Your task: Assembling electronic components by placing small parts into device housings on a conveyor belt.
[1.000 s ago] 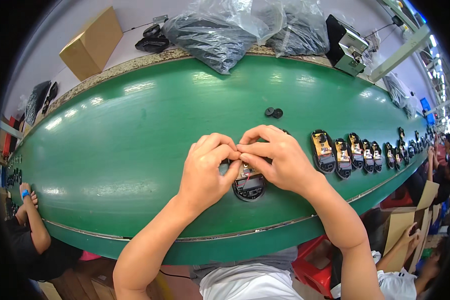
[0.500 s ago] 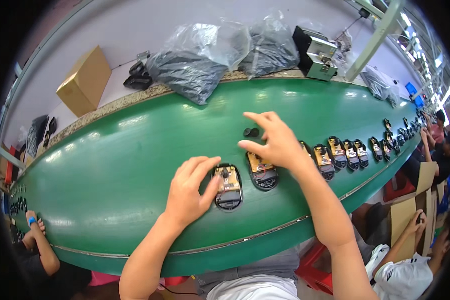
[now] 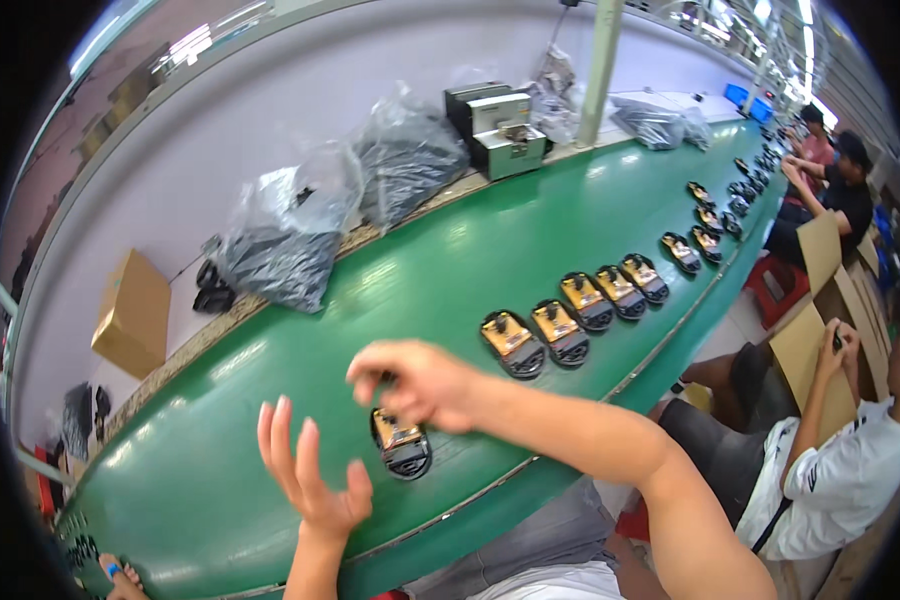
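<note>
My left hand [image 3: 315, 480] is raised over the green bench with its fingers spread and nothing in it. Just to its right lies an open computer mouse shell [image 3: 402, 450], black with a tan circuit board inside. Above the far end of this shell is my right hand [image 3: 420, 385], slightly smeared by motion. Its fingers and thumb are curled round a small black piece [image 3: 386, 379], mostly hidden by the fingers. My right hand covers part of the shell's far end.
More open mouse shells [image 3: 560, 333] run in a row to the right along the green bench [image 3: 270, 400]. Plastic bags of dark parts [image 3: 280, 250], a cardboard box [image 3: 133, 315] and a metal case [image 3: 510, 140] line the back ledge. Co-workers [image 3: 830, 460] sit at the right.
My view has swung to the right. My right hand has moved left and closed on a small black piece. My left hand has lifted away from the mouse shell, fingers spread.
</note>
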`<state>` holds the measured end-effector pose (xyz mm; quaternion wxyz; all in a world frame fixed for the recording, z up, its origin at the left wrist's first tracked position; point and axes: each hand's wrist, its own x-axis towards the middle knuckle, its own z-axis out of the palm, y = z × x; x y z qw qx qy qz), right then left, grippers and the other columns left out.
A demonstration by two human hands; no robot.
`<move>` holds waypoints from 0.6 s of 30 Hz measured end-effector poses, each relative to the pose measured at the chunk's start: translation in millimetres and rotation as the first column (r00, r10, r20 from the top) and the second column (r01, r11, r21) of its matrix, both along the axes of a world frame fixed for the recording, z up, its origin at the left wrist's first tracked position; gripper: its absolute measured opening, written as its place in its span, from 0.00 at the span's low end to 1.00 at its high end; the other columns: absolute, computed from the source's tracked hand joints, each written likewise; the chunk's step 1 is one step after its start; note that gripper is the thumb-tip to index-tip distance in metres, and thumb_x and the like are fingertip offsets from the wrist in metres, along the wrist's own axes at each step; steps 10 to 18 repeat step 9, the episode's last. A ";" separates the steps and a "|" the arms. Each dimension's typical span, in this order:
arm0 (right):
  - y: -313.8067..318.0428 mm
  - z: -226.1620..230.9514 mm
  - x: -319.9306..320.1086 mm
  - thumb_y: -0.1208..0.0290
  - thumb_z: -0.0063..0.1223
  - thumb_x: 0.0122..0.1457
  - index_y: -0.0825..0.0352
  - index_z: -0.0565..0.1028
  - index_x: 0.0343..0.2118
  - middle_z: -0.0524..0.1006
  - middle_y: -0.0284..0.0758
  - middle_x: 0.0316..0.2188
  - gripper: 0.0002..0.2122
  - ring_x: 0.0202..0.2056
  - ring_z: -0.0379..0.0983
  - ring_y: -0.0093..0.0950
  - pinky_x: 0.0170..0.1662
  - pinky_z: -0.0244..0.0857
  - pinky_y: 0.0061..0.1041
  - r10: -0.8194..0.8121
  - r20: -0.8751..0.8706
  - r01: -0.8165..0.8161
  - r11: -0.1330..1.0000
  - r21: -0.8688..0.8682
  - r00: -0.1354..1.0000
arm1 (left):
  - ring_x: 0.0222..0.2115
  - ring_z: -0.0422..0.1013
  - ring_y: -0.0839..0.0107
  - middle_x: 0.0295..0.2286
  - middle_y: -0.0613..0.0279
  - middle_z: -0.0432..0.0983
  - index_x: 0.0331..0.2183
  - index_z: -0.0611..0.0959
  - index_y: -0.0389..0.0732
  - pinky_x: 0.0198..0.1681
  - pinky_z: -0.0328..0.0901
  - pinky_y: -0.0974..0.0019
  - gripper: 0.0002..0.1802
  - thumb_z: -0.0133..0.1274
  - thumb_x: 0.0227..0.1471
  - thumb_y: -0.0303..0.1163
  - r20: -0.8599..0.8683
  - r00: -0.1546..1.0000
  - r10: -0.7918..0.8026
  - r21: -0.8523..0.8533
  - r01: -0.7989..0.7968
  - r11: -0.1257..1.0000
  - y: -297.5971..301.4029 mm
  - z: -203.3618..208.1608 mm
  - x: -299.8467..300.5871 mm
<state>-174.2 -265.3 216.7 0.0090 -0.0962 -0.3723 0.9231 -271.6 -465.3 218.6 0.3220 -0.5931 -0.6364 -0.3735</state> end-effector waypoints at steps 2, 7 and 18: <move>-26.2 -10.1 -1.1 0.62 0.47 0.69 0.62 0.76 0.31 0.77 0.31 0.26 0.12 0.17 0.61 0.18 0.20 0.56 0.16 0.276 -0.044 -0.277 0.960 -0.035 0.960 | 0.61 0.61 0.35 0.60 0.34 0.64 0.59 0.73 0.40 0.63 0.56 0.38 0.29 0.52 0.60 0.41 -0.072 0.993 -0.095 -0.055 0.092 0.994 -5.7 -13.2 14.7; -99.5 -72.6 0.7 0.61 0.49 0.66 0.63 0.77 0.26 0.74 0.27 0.20 0.15 0.17 0.63 0.19 0.21 0.57 0.26 0.439 -0.001 -0.350 0.713 -0.607 0.898 | 0.47 0.72 0.46 0.40 0.44 0.78 0.38 0.86 0.42 0.53 0.65 0.43 0.15 0.56 0.53 0.40 -0.293 0.905 -0.309 -0.284 0.226 0.932 -18.0 -30.3 45.3; -91.4 -78.3 0.8 0.61 0.50 0.65 0.64 0.78 0.27 0.76 0.28 0.22 0.14 0.21 0.68 0.20 0.27 0.62 0.25 0.488 -0.178 -0.504 0.862 -0.051 0.854 | 0.35 0.79 0.49 0.27 0.53 0.85 0.30 0.89 0.40 0.46 0.70 0.51 0.12 0.57 0.47 0.37 -0.146 0.904 -0.401 -0.167 0.377 0.911 -1.1 -34.6 62.5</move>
